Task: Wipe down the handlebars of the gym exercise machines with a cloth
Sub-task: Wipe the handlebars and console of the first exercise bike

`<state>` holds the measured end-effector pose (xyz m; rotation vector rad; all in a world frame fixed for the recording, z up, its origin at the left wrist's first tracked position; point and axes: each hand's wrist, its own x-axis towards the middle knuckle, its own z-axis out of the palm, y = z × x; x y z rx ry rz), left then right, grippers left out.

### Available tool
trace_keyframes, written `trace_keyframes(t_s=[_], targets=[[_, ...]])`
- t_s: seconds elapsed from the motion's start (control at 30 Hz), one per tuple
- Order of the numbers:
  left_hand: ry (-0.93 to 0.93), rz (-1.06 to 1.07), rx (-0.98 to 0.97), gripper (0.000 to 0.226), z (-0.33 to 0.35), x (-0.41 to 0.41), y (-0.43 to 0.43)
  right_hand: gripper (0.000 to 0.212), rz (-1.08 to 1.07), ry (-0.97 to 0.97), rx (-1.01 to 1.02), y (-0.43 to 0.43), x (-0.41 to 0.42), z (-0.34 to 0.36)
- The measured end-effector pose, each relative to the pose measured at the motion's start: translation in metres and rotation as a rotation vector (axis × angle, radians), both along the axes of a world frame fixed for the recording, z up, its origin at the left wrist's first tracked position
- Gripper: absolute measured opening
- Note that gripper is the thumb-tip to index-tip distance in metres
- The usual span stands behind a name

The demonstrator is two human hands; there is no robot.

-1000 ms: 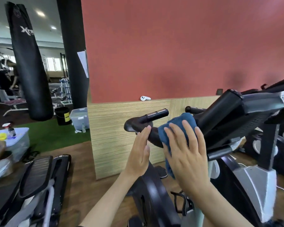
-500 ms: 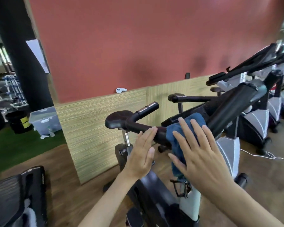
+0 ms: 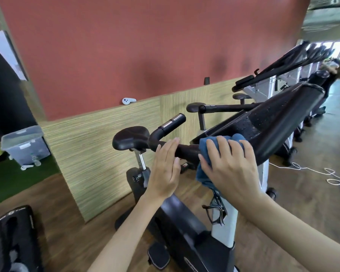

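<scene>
A black exercise-bike handlebar [image 3: 185, 150] runs across the middle of the view and curls up to a silver-banded end grip [image 3: 172, 122]. A blue cloth [image 3: 204, 146] is draped over the bar beside the black console [image 3: 279, 122]. My right hand [image 3: 230, 167] presses flat on the cloth with fingers spread. My left hand [image 3: 165, 169] is held flat, fingers together, with its fingertips at the bar left of the cloth; it holds nothing.
The bike's saddle [image 3: 131, 139] is beyond the bar, before a wood-panelled half wall [image 3: 106, 154]. More bikes [image 3: 283, 75] line the right side. A white cord [image 3: 332, 175] lies on the floor. A clear storage bin [image 3: 25, 146] stands far left.
The view has swung right and down, so the punching bag is gone from sight and more bikes show. Both hands stay on the bar, the right hand still pressing the cloth.
</scene>
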<state>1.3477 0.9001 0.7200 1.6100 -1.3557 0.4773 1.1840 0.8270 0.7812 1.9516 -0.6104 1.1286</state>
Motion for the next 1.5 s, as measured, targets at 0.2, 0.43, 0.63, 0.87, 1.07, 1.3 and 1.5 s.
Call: trace_keyframes(t_s=[0.2,0.43,0.63,0.87,1.07,1.3,1.5], targets=[[-0.021,0.006,0.001,0.044,0.000,0.007,-0.011,0.036,-0.039,0.035,0.125,0.009,0.023,0.004],[-0.111,0.021,-0.005,0.047,0.000,0.017,-0.016,0.041,-0.007,0.024,0.126,0.005,-0.005,0.000],[-0.180,0.006,-0.045,0.043,0.000,0.024,-0.019,0.034,-0.070,-0.084,0.093,0.009,0.022,0.000],[-0.260,-0.032,-0.110,0.038,0.005,0.037,-0.022,0.032,-0.026,0.000,0.190,0.016,0.049,0.005],[-0.283,-0.058,-0.035,0.044,0.009,0.058,-0.018,0.027,-0.042,-0.086,0.354,0.024,0.012,0.015],[-0.378,-0.139,0.011,0.043,0.001,0.084,-0.022,0.030,-0.228,-0.159,0.183,0.026,0.049,0.002],[-0.376,-0.158,0.032,0.048,0.000,0.085,-0.023,0.031,-0.246,-0.056,0.224,0.033,0.065,0.001]])
